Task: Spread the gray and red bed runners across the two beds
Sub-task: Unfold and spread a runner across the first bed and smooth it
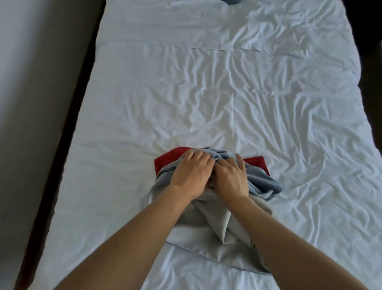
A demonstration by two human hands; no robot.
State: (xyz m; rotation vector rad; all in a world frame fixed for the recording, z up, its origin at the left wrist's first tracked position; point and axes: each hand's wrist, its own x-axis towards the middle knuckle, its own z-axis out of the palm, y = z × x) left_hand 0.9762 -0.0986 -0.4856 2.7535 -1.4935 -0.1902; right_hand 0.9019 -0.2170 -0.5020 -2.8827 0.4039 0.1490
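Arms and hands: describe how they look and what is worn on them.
Both forearms are bare right down to the bottom edge of the view; no sleeve shows. The left hand and right hand wear no gloves, and no watch, bracelet or ring can be seen. The fingers are uncovered.

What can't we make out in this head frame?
- Second bed: not in the head view at all.
- Runner: bunched; its length is hidden in its own folds and under the left hand and right hand.
- Dark blue thing at the bed's head: cut off by the top edge.
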